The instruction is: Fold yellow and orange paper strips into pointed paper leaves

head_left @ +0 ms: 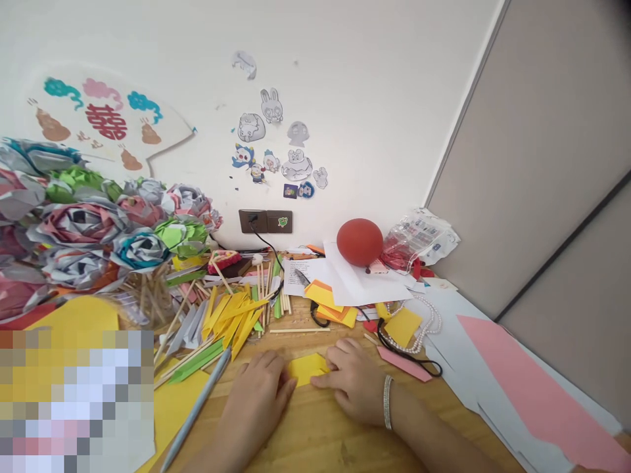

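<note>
A small piece of yellow paper (304, 369) lies on the wooden table (315, 440), with a fold showing at its right part. My left hand (263, 391) rests at its left edge, thumb and fingers closed on that side of the paper. On the other side my right hand (352, 378), with a sparkling bracelet (387, 402) at the wrist, has bent fingers pressed on the right end of the paper. A thin wooden stick (300, 330) lies just behind the paper.
Folded yellow strips (229, 318), a blue-grey pen (197, 410) and paper flowers (81, 223) are on the left. Behind stand orange-yellow papers (325, 299), scissors (319, 315) and a red balloon (359, 242). A black cord loop (411, 358), pearl string (436, 322) and pink paper (537, 387) lie right.
</note>
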Available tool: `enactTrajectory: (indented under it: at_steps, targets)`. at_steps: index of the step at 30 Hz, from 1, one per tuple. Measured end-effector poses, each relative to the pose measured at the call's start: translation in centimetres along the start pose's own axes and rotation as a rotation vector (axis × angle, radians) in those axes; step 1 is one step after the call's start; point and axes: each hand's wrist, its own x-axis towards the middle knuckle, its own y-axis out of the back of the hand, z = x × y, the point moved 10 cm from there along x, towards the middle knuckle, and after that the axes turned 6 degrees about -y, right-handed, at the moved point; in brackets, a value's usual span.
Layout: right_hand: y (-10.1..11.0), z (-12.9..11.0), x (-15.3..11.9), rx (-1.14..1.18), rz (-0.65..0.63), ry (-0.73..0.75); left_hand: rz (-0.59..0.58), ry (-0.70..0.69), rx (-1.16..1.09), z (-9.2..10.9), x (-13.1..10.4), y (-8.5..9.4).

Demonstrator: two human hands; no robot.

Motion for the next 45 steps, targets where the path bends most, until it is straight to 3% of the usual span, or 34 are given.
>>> enactTrajectory:
  at_steps: [7,14,17,20,24,28,32,37,45]
  targets:
    - [0.8,1.8,-0.7,0.044,-0.053,-0.055,0.035,-0.006,0.018,-0.1,-0.1,0.6]
    - [0.1,1.8,-0.6,0.068,-0.1,-0.091,0.082,0.007,0.135,-0.8,-0.9,1.9]
    - [-0.5,0.4,-0.1,-0.031,-0.092,-0.088,0.203,-0.169,0.213,1.7,-1.7,1.6]
    - [-0.9,-0.7,0.3,-0.094,-0.026,-0.118,0.279,-0.377,0.256,4.9,-2.8,-0.1]
    - [-0.5,-1.2,0.4,0.079,0.022,-0.112,0.238,-0.392,0.266,5.8,-2.8,-1.7]
    - [2.2,0.8,0.4,0.263,0.147,-0.186,0.162,-0.449,0.172,6.0,-2.8,-0.8]
    - [1.5,1.3,0.6,0.231,0.042,-0.105,0.064,-0.58,0.047,6.9,-3.4,0.5]
    - [-0.6,1.1,0.0,0.088,-0.056,0.014,0.055,-0.538,0.03,6.5,-3.4,1.6]
    - [0.1,0.4,0.2,-0.004,-0.046,-0.017,0.207,-0.527,0.141,4.9,-2.6,1.1]
